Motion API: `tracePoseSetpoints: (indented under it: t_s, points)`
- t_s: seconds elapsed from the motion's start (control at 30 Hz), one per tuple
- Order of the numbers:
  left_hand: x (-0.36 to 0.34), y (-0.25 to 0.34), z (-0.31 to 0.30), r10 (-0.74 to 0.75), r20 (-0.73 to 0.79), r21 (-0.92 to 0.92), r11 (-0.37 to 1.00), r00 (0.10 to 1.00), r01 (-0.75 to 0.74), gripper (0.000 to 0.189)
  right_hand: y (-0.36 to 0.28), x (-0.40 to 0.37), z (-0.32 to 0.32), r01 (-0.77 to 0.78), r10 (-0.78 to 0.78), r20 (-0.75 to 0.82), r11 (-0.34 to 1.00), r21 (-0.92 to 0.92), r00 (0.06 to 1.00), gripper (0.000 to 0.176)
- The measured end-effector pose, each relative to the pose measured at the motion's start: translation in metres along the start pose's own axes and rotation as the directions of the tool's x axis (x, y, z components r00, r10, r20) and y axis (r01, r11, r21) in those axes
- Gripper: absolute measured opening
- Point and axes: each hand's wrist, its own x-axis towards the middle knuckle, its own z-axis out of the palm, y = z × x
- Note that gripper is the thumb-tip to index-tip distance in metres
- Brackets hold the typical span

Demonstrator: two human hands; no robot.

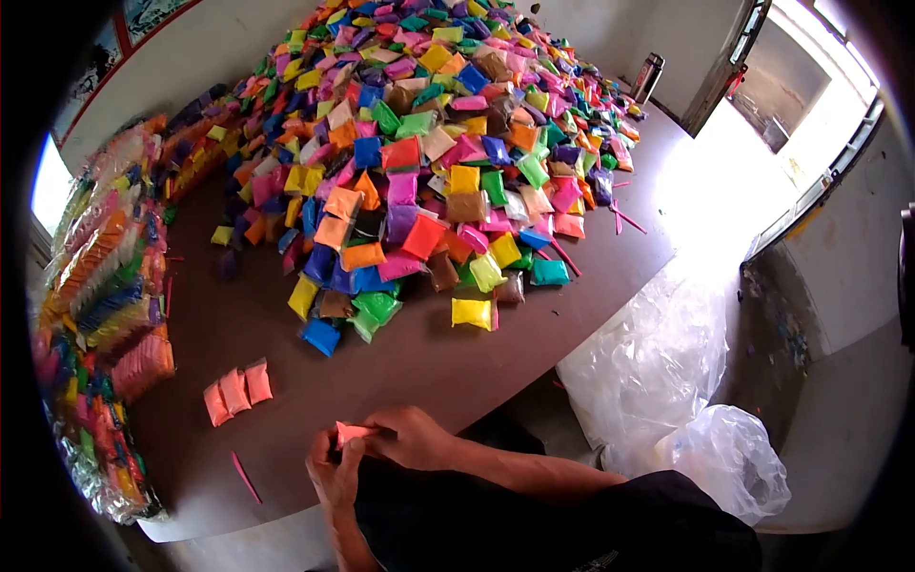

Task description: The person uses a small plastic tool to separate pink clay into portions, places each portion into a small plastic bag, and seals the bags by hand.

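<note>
Near the table's front edge, my left hand (334, 474) pinches a small coral-coloured packet (352, 433) between thumb and fingers. My right hand (419, 439) reaches in from the other side, its fingers closed at the packet's right end. Part of the packet is hidden by the fingers. Three similar coral packets (235, 391) lie side by side on the brown table (400, 372), to the left of and beyond my hands. A thin pink strip (246, 477) rests on the table left of my left hand.
A large heap of many-coloured packets (419, 181) covers the table's far part. Stacked rows of packets (105, 276) line the left edge. Clear plastic bags (658, 372) stand on the floor to the right. A dark flask (647, 78) stands at the back right, near an open doorway.
</note>
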Motion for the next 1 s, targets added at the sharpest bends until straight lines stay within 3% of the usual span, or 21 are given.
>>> tracePoseSetpoints:
  t_s: [0.1,0.33,0.43,0.53,0.63,0.73,0.8,1.0]
  points:
    - [0.001,0.000,-0.005,-0.071,0.088,0.037,0.997,0.994,0.068,0.044,-0.003,0.000,-0.001,0.017,-0.018,-0.033,1.000,-0.013,0.999,0.021]
    - [0.004,0.006,-0.007,-0.055,0.063,-0.014,0.998,0.997,0.056,0.037,-0.005,0.002,0.003,0.113,-0.115,-0.009,0.988,-0.103,0.993,0.022]
    - [0.001,0.002,-0.011,-0.079,0.057,0.043,0.996,0.995,0.077,0.035,0.000,0.003,0.005,0.126,-0.127,0.001,0.985,-0.114,0.992,0.024]
    - [0.000,-0.002,-0.012,-0.157,0.064,0.062,0.986,0.985,0.153,0.046,-0.003,0.004,0.002,0.083,-0.078,0.040,0.987,-0.139,0.996,0.023]
    - [0.001,0.002,-0.007,-0.094,0.009,0.051,0.994,0.995,0.094,0.038,-0.006,0.003,-0.001,0.020,-0.018,0.020,0.998,-0.066,1.000,0.021]
    - [0.002,0.003,-0.010,-0.087,0.071,0.019,0.996,0.994,0.086,0.039,-0.007,0.002,-0.002,-0.004,0.006,0.045,0.999,-0.048,0.999,0.020]
    - [0.004,0.013,-0.009,-0.165,0.067,-0.008,0.986,0.984,0.166,0.035,-0.009,0.001,0.000,-0.019,0.020,0.031,0.999,-0.045,0.999,0.020]
    - [0.006,0.015,-0.008,-0.179,0.030,-0.080,0.980,0.983,0.181,0.024,-0.007,0.005,0.003,0.089,-0.084,0.037,0.983,-0.159,0.996,0.022]
